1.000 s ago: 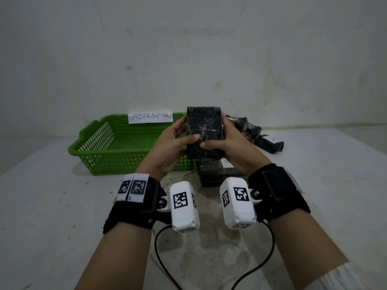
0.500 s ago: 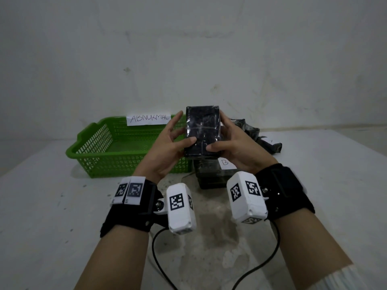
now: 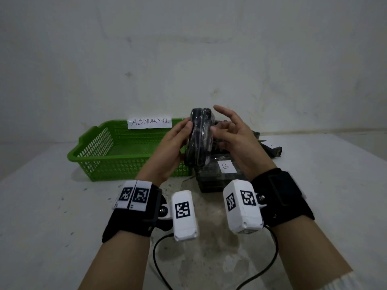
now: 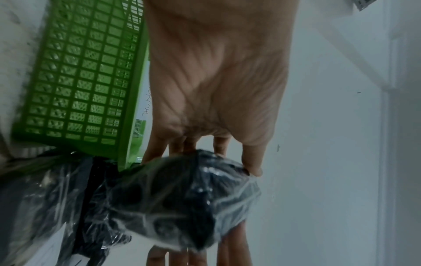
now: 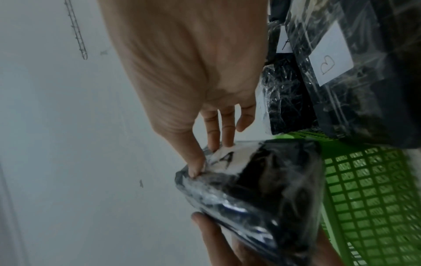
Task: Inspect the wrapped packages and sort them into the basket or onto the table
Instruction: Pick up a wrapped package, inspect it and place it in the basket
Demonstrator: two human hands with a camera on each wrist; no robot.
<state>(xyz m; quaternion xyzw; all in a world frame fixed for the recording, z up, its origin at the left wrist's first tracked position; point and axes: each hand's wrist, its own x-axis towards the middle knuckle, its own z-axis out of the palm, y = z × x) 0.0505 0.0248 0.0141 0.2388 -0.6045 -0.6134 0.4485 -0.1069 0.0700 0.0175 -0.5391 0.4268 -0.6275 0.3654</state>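
Observation:
A black package wrapped in clear film (image 3: pixel 200 137) is held upright and edge-on above the table, in front of the green basket (image 3: pixel 125 151). My left hand (image 3: pixel 184 132) grips its left side, fingers curled behind it. My right hand (image 3: pixel 217 122) has straight, spread fingers, and only the thumb and fingertips touch the package's right face. In the right wrist view those fingertips (image 5: pixel 218 144) lie on a white label marked A (image 5: pixel 225 158) on the package (image 5: pixel 257 183). The left wrist view shows the package (image 4: pixel 182 203) under my left fingers (image 4: pixel 252 162).
The basket carries a paper sign reading ABNORMAL (image 3: pixel 149 122) and holds no packages that I can see. A wrapped package labelled B (image 3: pixel 225 166) lies on the table below my hands. More dark packages (image 3: pixel 270 147) lie behind it to the right. Two cables trail near the front edge.
The package has turned from face-on to edge-on. My right hand has let go of its grip and spread its fingers, while the left hand keeps hold.

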